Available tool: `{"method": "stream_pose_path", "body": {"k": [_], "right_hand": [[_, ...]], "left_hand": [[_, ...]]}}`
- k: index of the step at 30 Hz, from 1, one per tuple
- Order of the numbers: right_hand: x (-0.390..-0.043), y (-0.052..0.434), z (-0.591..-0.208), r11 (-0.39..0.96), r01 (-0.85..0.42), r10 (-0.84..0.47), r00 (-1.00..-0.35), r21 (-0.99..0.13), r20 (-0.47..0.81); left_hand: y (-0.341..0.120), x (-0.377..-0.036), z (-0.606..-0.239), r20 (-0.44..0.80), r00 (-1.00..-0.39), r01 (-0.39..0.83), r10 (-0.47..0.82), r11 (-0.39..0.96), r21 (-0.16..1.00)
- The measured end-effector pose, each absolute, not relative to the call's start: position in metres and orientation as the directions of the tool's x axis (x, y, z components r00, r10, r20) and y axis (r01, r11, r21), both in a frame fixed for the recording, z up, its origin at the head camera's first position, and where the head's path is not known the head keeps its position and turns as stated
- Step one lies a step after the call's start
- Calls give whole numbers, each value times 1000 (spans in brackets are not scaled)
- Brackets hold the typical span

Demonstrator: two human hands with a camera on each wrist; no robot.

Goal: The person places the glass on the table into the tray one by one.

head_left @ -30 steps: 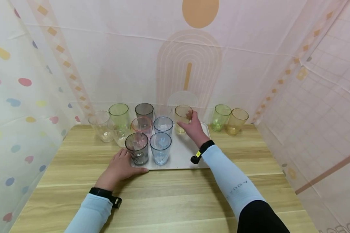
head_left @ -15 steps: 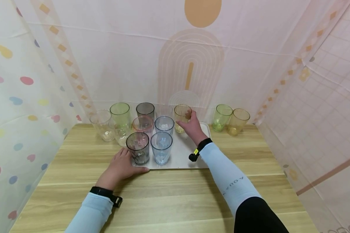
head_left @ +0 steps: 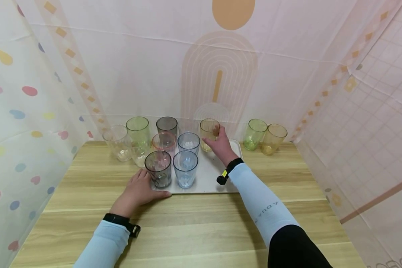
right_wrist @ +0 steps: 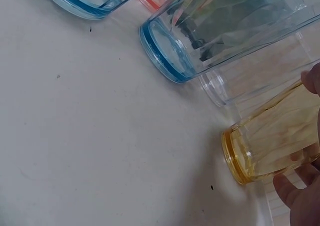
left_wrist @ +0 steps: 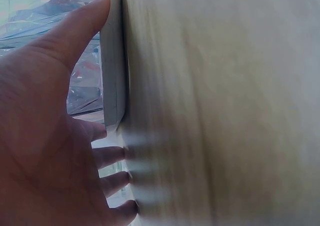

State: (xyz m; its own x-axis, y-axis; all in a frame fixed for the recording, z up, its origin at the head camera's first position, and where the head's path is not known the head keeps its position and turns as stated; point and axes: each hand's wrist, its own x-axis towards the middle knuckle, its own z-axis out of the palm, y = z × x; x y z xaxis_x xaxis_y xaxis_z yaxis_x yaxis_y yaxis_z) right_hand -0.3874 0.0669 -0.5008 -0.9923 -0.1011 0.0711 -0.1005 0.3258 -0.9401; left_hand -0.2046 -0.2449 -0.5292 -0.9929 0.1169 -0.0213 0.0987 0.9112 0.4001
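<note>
My right hand (head_left: 222, 145) grips an amber glass (head_left: 206, 130) at the back of a white tray (head_left: 211, 180), thumb and fingers on opposite sides. The right wrist view shows that glass upright, its base (right_wrist: 236, 157) close over the tray. My left hand (head_left: 139, 190) rests at the tray's front left corner, thumb along the front rim, fingers extended by the left side. Nearest to it stands a dark grey glass (head_left: 158, 173), beside a light blue glass (head_left: 185, 171). Behind them are a pink glass (head_left: 164, 141), a second blue glass (head_left: 188, 141), another grey one (head_left: 166, 124) and a clear one (head_left: 188, 126).
Left of the tray stand a green glass (head_left: 137, 130) and clear glasses (head_left: 117, 143). A green glass (head_left: 254, 136) and an amber glass (head_left: 273, 139) stand at the back right. All is on a wooden table (head_left: 194, 230), with a patterned cloth (head_left: 147, 74) hung behind.
The view shifts slightly. My right hand stays on the amber glass in nearly the same spot, and my left hand keeps its place at the tray corner.
</note>
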Motion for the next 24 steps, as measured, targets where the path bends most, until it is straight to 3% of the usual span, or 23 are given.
{"method": "stream_pose_path", "body": {"k": [15,24], "right_hand": [[-385,68,-504,329,-101,-77,-994,-939,79],[-353,108,-506,349,-145,-48,-989,-926,137]], "left_hand": [[-245,-205,-531,-27,-992,100,121,912,399],[-246,-204,-530,-34,-991,102,126,908,406]]}}
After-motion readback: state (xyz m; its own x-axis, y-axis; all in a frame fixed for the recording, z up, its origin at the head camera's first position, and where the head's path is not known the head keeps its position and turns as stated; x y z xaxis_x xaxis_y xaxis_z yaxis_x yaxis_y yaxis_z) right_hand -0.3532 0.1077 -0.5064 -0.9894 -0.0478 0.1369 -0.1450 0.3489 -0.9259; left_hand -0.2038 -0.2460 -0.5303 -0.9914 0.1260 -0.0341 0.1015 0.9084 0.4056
